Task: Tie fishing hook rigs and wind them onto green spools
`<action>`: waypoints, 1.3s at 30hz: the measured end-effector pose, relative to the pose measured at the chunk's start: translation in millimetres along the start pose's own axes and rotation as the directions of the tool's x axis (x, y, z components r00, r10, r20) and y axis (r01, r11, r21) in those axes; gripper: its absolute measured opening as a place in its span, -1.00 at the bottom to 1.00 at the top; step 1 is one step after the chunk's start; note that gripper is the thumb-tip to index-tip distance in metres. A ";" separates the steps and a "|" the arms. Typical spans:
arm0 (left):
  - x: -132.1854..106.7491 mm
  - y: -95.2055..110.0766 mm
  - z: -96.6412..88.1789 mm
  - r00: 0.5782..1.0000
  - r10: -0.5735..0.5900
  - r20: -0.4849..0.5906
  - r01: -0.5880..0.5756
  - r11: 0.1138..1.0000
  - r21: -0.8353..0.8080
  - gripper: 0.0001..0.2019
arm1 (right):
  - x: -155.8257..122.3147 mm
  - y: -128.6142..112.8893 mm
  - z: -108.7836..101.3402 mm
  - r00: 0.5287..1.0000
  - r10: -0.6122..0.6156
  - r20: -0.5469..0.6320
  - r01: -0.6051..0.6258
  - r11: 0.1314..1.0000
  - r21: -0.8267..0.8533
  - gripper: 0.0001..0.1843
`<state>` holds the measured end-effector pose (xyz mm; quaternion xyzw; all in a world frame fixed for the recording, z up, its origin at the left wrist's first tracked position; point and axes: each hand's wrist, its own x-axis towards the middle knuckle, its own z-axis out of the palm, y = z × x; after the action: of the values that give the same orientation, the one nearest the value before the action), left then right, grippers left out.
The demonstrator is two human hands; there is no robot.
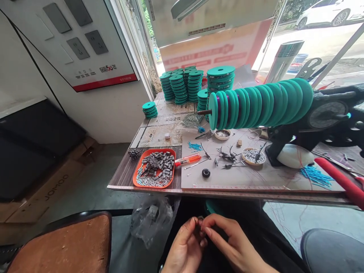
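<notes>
Over my lap, below the table's front edge, my left hand and my right hand meet at the fingertips. Both are closed in a pinch around something tiny and dark that the fingers mostly cover; I cannot make out its kind. Up on the table, an orange tray holds dark grey cylindrical weights, small silvery beads and bits of blue tubing. Beside it lies an orange-handled screwdriver. A black ring rests near the front edge, with dark wired pieces behind it.
Green foam spools sit on a spindle at right, above a dish of pale beads. Stacked spools stand at the back. Red handles jut over the right edge. A plastic bag hangs below; a brown stool stands left.
</notes>
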<state>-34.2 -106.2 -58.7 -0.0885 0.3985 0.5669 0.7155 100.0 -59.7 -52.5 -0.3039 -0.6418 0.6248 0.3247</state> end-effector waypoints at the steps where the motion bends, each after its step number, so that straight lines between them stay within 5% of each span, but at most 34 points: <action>1: 0.2 0.1 -0.6 1.000 -0.002 -0.001 0.002 1.000 -0.003 -0.80 | 0.1 0.2 0.1 1.000 -0.001 0.000 0.001 1.000 0.001 -0.70; 39: 0.3 -0.7 2.0 0.999 0.047 0.023 -0.047 0.999 0.024 -0.80 | 1.2 1.4 0.2 1.000 -0.021 0.005 0.021 0.995 -0.102 -0.71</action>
<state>-32.6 -105.1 -57.8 -0.0640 0.3994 0.5795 0.7075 99.1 -58.8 -53.9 -0.3119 -0.6767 0.5885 0.3139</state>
